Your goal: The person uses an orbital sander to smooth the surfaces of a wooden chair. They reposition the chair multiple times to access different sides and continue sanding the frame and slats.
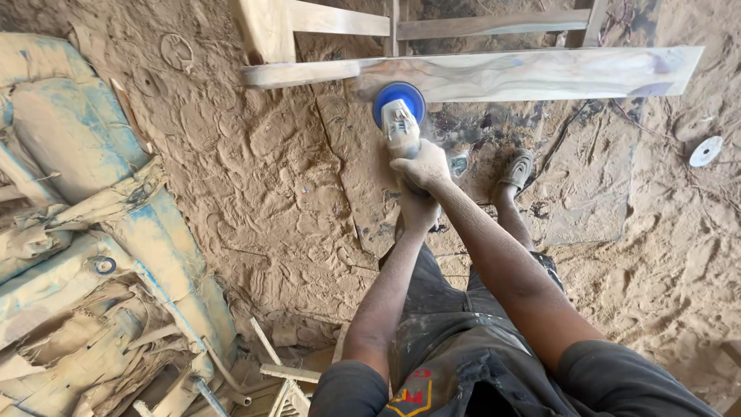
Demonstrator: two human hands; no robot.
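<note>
Grinder (401, 123) body hidden under both hands' clamped fingers (421, 166), blue disc on plank (540, 73)

I stood in a rough woodworking shop: sawdust (255, 177) blanketed the whole floor, a long plank (532, 73) rested on a wooden frame (478, 25), offcuts (285, 374) lay about, and dust-caked sacks (93, 232) slumped alongside.

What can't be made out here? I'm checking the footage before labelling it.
Head view:
- Left hand: mostly hidden behind the right hand; its grip on the grinder can't be judged.
- Grinder disc face: hidden under its blue pad, blurred by dust.
- Plank supports: cut off by the top edge.
- White disc: too small to identify.
</note>
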